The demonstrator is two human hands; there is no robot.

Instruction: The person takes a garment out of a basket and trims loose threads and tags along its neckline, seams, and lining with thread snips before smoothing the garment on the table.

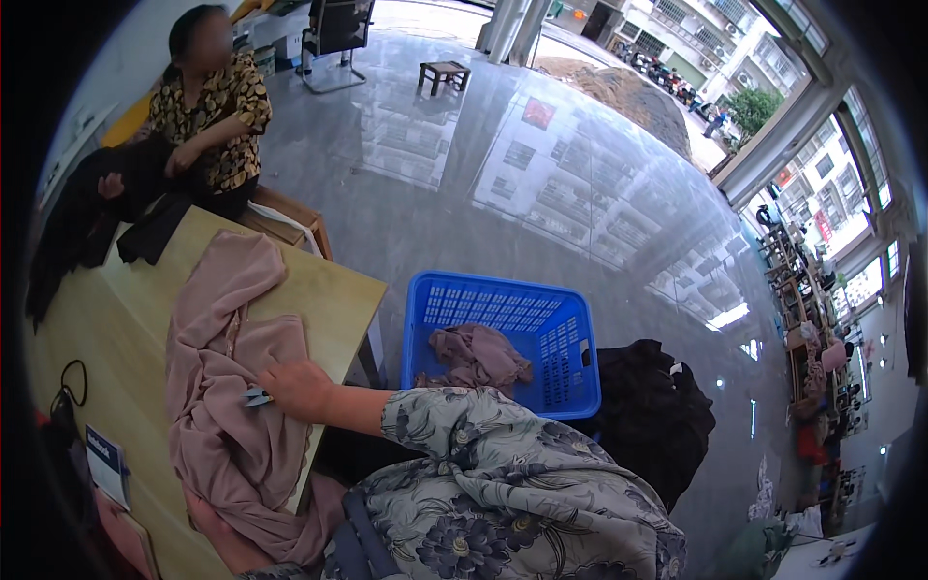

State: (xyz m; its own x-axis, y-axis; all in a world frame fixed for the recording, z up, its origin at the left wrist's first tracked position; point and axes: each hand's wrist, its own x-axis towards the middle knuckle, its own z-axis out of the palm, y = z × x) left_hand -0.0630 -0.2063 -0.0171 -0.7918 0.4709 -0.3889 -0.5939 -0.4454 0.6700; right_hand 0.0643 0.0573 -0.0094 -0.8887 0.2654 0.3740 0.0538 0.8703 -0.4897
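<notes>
A dusty-pink garment [227, 387] of thin, soft cloth lies in loose folds along the edge of the wooden table and droops over it at the near side. My right hand [298, 391] rests on its folds, closed around a small pair of thread snips [256, 397] with their blades toward the left. At the lower left, my left hand [208, 517] reaches in beneath the near part of the garment. Cloth covers its fingers, so their grip is hidden.
Right of the table [106, 319] stands a blue plastic basket [498, 285] holding pink cloth. Black cloth [652, 416] is heaped beside it. A co-worker [208, 106] sits at the far left with dark fabric. A notebook [106, 464] lies at the table's left; a small stool [444, 73] stands farther off.
</notes>
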